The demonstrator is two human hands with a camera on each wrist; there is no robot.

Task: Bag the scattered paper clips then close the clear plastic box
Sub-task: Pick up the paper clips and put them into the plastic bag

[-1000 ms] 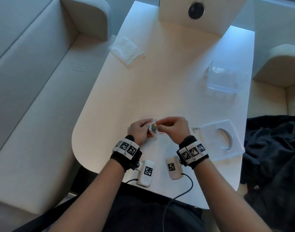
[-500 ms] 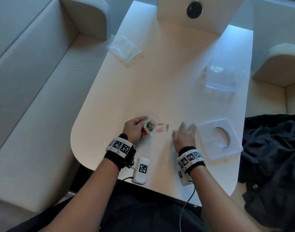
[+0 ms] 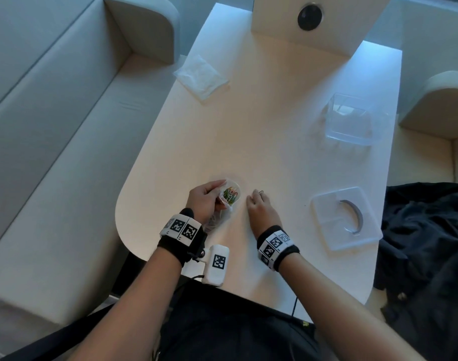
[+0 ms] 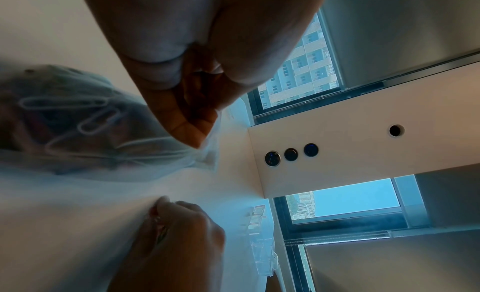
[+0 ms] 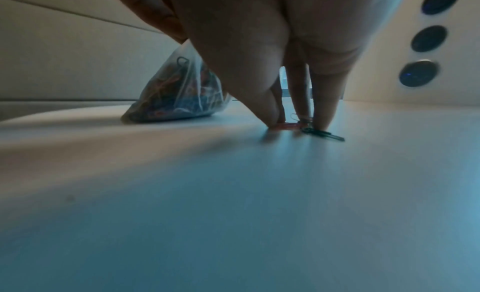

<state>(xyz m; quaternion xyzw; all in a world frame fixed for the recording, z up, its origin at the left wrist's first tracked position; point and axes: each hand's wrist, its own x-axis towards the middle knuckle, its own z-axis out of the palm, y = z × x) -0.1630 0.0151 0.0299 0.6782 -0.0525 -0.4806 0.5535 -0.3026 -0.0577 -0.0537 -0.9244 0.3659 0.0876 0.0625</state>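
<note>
Both hands grip: left [image 3: 205, 198] bag [image 3: 231, 195], right [image 3: 259, 207] fingertips pinching paper clips [image 5: 298, 125], hidden overhead.

A crumpled white sheet, perhaps tissue [image 3: 200, 75], lies on the white table [image 3: 274, 131] between pale sofas [image 3: 66, 142].

Office lounge or meeting booth in a high-rise. White rounded table [image 3: 261, 142] set between two pale upholstered bench seats [image 3: 66, 152]. A console panel [image 4: 363, 136] at the table's far end carries round sockets [image 4: 291, 154]. The window [image 4: 301, 70] behind looks onto a tall neighbouring building [image 4: 309, 56].
</note>
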